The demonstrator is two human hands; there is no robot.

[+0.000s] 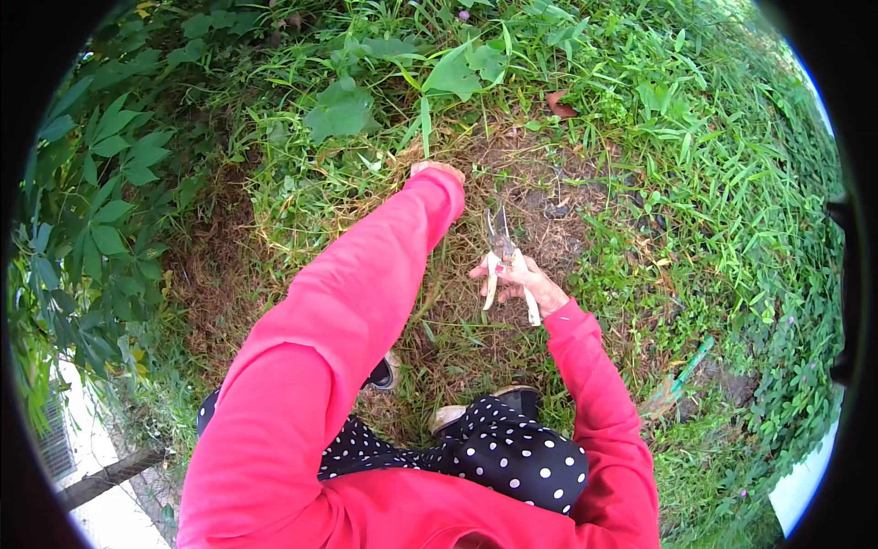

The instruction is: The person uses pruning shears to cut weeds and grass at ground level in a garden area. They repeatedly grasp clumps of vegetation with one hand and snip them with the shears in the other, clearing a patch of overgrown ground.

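Pruning shears point(506, 254) with white handles rest in my right hand point(538, 285), their blades apart and pointing away from me. Dry, cut-looking stems and bare soil point(528, 165) lie just beyond the blade tips. My left hand point(439, 169) reaches forward to the edge of the green weeds point(343, 171). The pink sleeve covers most of that hand, and its fingers are hidden, so whether it grips any stems does not show. A broad-leaved plant point(449, 75) rises just past it.
To the right on the grass lies a tool with a green handle point(694, 364), its head soil-coloured. A leafy shrub point(113, 178) overhangs the left side. Beyond my shoes point(518, 399), at the lower left, is a wooden beam point(113, 477). A brown dry leaf point(561, 104) lies ahead.
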